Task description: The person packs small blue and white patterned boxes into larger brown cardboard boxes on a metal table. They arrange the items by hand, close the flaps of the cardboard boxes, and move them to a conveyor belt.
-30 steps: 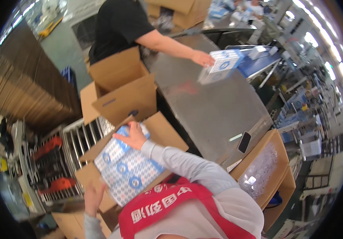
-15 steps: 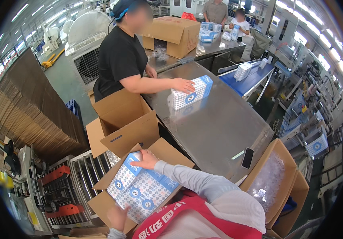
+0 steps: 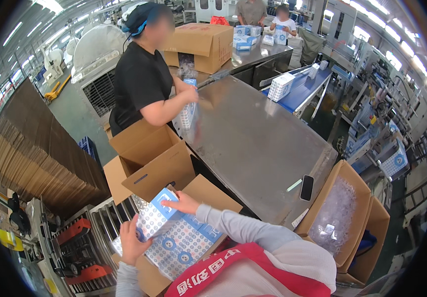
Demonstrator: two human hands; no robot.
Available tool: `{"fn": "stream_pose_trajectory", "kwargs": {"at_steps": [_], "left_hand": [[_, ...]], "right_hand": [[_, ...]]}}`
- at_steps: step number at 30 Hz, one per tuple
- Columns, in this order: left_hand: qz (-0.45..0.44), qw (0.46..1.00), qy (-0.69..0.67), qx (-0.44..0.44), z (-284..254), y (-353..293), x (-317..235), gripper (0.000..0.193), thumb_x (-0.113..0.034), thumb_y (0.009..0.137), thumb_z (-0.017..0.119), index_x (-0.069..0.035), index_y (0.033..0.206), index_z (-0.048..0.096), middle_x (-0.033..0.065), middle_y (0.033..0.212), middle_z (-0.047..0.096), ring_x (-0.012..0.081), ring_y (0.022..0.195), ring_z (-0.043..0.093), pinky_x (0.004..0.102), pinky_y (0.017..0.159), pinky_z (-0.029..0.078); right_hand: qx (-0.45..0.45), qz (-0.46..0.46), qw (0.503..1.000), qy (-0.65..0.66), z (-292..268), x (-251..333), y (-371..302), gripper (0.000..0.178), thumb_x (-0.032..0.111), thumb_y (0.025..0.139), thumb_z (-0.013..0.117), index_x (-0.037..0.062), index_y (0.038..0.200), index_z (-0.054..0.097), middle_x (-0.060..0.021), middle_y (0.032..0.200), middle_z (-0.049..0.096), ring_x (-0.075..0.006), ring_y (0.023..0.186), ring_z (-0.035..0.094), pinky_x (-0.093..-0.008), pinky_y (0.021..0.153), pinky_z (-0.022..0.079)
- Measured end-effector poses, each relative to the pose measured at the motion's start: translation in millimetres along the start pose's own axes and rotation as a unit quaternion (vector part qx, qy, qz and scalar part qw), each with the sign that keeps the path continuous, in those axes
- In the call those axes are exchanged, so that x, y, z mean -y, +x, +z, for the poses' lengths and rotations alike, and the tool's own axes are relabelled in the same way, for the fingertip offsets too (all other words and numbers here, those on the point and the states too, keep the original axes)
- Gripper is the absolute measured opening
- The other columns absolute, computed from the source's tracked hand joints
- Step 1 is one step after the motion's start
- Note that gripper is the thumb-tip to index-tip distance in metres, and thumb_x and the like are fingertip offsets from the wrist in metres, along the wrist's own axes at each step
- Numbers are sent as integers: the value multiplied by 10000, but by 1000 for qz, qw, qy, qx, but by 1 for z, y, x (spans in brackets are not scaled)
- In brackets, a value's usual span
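Note:
My left hand [image 3: 132,241] and my right hand [image 3: 182,202] are closed on opposite ends of a blue-and-white patterned pack [image 3: 155,219]. The left hand's thumb and fingers grip the near left end, while the right hand's fingers press on the blue far end. The pack sits tilted at the left side of an open cardboard carton [image 3: 208,192], partly above its wall. More packs [image 3: 186,246] with the same pattern and round blue marks lie flat in the carton under my right forearm. My palms hide part of the held pack.
A second open carton [image 3: 160,168] stands just beyond. The metal table [image 3: 253,148] carries a phone [image 3: 307,188]. Across it, a co-worker [image 3: 141,79] holds a similar pack [image 3: 188,111]. A roller conveyor [image 3: 112,215] lies left; a carton of clear plastic [image 3: 333,218] stands right.
My left hand has risen from the carton's near side onto the pack's left end. The pack has tilted up. The co-worker has drawn another pack off the table toward their body.

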State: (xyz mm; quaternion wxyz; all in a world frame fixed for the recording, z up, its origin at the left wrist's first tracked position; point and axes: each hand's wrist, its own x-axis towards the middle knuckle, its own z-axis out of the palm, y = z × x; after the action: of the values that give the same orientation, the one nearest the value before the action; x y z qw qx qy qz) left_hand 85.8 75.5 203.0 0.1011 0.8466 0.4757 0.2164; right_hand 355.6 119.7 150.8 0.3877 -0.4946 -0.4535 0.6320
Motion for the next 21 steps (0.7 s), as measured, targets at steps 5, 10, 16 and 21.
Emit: {"fn": "stream_pose_trajectory", "kwargs": {"at_steps": [5,10,16,21], "left_hand": [[176,934,300,85,48,-45,23,778,-240,632,820,-11,1306,505,226,1406,412,420,1323,351,527,1082,300],[-45,953,261,147,20,-33,-10,882,-360,595,832,9,1318,487,237,1365,431,442,1287,363,510,1074,299],[9,963,189,194,56,28,32,931,-325,517,865,-95,1341,500,170,1093,529,378,1066,478,465,993,360],[44,993,71,82,31,37,15,887,-261,513,865,-128,1323,529,152,1050,515,362,1024,480,468,920,377]], "right_hand": [[-219,-230,819,-477,-11,-107,26,468,110,749,669,32,1188,527,-162,1169,519,-359,1065,489,-462,890,424],[-19,-378,770,-513,4,-110,-9,596,374,918,584,38,1385,428,-163,1470,376,-327,1408,278,-486,1161,203],[11,-282,785,-551,-2,-129,10,658,410,933,554,5,1419,370,-187,1497,323,-359,1428,222,-502,1165,166],[-31,-347,790,-504,-12,-79,-9,728,437,931,544,-10,1452,300,-212,1523,262,-367,1445,175,-534,1156,149]]}}
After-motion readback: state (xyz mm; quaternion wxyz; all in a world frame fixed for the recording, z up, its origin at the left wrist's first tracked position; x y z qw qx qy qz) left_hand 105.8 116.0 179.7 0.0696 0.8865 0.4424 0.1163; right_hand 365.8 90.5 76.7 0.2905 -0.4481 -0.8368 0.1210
